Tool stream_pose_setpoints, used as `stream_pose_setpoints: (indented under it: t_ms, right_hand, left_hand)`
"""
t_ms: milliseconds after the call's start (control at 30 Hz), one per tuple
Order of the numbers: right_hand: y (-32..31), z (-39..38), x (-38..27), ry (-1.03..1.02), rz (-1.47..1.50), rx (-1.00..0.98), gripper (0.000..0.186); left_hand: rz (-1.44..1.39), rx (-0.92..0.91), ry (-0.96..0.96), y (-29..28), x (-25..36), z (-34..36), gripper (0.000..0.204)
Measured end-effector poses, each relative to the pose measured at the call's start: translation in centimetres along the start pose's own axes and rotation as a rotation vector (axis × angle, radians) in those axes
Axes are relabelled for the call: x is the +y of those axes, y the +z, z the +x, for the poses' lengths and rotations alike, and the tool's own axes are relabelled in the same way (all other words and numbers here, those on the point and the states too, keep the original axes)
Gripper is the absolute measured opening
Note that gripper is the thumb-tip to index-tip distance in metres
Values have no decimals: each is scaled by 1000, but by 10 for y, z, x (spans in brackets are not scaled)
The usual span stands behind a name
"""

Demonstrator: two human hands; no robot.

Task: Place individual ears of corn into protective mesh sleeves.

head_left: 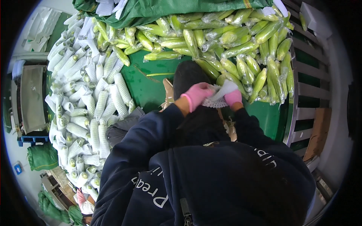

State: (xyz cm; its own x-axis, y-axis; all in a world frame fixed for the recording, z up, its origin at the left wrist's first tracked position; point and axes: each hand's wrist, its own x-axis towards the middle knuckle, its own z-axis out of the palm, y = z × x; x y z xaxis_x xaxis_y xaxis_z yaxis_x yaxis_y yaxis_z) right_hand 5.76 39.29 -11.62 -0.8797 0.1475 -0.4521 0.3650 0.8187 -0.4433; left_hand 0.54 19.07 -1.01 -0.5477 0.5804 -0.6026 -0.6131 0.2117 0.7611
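Both my hands wear pink gloves and meet over my dark-trousered lap. My left hand (197, 95) is closed on one end of a white foam net sleeve (213, 102). At the sleeve's other end my right hand (233, 98) is closed on it too, and a pale flap rises beside its fingers. Whether anything lies inside the sleeve I cannot tell. Just beyond my hands lies a large heap of green corn cobs (241, 49), many in clear film. To the left spreads a pile of cobs in white foam nets (101, 103).
A green woven sack (158, 13) lies over the far edge of the corn. Metal slats (310, 71) and a cardboard sheet (318, 132) line the right side. Green surface (145, 81) shows between the piles. Another person (83, 201) is at the lower left.
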Motion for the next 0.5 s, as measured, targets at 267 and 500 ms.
stream_pose_setpoints:
  t_ms: [267,500]
  right_hand:
    - [26,24,17,-217,326,489,44]
    - [-106,-70,-150,-630,805,347,60]
  left_hand:
    - [447,104,266,4,9,-1,43]
    - [-187,305,482,-66,37,-68,32]
